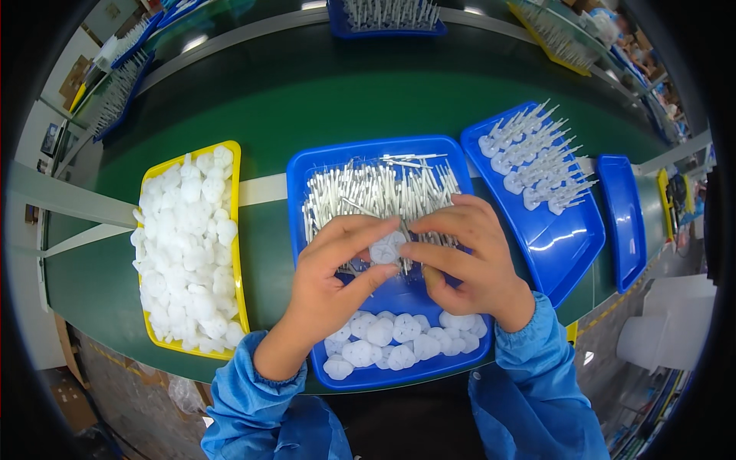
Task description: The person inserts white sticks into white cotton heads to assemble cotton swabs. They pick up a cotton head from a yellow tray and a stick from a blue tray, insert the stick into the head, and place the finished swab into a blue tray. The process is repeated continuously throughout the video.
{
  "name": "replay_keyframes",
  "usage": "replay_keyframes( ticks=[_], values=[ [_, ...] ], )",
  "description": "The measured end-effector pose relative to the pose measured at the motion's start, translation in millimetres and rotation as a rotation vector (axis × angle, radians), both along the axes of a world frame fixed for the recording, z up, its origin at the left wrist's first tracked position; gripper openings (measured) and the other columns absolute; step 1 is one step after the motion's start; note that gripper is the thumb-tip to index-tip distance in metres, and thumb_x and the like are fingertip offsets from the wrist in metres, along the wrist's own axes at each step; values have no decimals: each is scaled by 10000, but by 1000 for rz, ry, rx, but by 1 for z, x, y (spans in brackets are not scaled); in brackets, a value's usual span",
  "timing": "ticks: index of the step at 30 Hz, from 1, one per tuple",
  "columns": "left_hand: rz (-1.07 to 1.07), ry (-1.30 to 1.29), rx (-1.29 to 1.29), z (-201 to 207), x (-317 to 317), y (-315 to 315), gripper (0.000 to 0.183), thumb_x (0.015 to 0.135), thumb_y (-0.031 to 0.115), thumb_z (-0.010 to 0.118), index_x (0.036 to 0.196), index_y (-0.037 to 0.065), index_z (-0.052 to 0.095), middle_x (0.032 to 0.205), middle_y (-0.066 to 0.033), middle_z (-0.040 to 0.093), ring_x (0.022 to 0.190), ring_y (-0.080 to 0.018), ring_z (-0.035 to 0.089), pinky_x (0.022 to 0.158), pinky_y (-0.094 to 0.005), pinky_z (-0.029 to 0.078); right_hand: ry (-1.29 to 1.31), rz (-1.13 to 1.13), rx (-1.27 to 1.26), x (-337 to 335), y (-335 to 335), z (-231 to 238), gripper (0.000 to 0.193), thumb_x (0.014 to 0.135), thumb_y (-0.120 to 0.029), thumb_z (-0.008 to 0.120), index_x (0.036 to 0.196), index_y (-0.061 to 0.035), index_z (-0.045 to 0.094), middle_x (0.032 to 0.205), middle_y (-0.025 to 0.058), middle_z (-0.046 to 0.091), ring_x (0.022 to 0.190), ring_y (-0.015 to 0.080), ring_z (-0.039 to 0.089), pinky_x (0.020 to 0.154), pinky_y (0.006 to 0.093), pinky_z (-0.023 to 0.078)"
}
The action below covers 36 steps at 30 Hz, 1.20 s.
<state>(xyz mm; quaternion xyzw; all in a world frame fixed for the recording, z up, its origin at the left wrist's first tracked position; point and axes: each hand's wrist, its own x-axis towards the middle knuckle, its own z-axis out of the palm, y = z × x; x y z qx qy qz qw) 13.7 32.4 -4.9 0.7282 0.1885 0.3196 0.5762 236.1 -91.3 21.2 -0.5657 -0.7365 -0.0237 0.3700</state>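
Above the middle blue tray, my left hand pinches a translucent white plastic disc between thumb and fingers. My right hand meets it from the other side, its fingertips bent in at the disc's edge. Something slim and dark shows between the fingertips, but I cannot make out what it is. Behind my hands, a dense bundle of thin white-and-grey rods fills the tray's far part. Several loose white discs lie in its near part, below my wrists.
At left stands a yellow tray heaped with white discs. A blue tray at right holds discs with rods standing up from them. Beside it is another blue tray. More rod-filled trays line the green table's far side.
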Motion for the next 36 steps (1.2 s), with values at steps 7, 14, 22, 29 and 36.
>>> replay_keyframes(
  ticks=[7,14,22,29,36],
  values=[
    [86,-130,-71,-5,2,2,342,1038,-8,751,1376,19,795,1359,-102,707,1142,-185,717,924,-300,606,-132,-279,86,15,26,-1,174,854,-89,822,1023,-127,809,1031,41,803,940,242,754,942,440,534],
    [13,-95,-244,0,-2,4,285,1160,142,638,1352,-9,785,1295,-92,716,949,-135,728,779,-267,596,-508,-331,-31,35,92,-25,112,824,-84,774,931,-115,784,873,52,705,882,275,707,936,421,514],
    [-26,-175,-398,-5,1,3,434,1096,-26,505,1488,-12,691,1370,-100,609,1001,-160,730,871,-281,626,204,-283,-35,19,43,-4,216,839,-24,848,1045,-90,851,868,51,762,751,221,710,742,379,520],
    [4,-101,-419,-1,0,4,519,1022,-119,548,1516,-14,669,1302,-96,587,1013,-151,731,905,-284,631,-205,-383,30,15,24,-13,367,809,-104,904,1171,-138,847,1026,11,781,894,202,733,970,446,509],
    [-153,4,-493,-1,-1,4,491,1031,-84,619,1509,5,683,1298,-100,618,955,-139,734,819,-271,618,-5,5,51,-11,21,-1,275,786,-125,903,1044,-177,826,1073,-23,776,1016,193,735,1090,489,497]
  ],
)
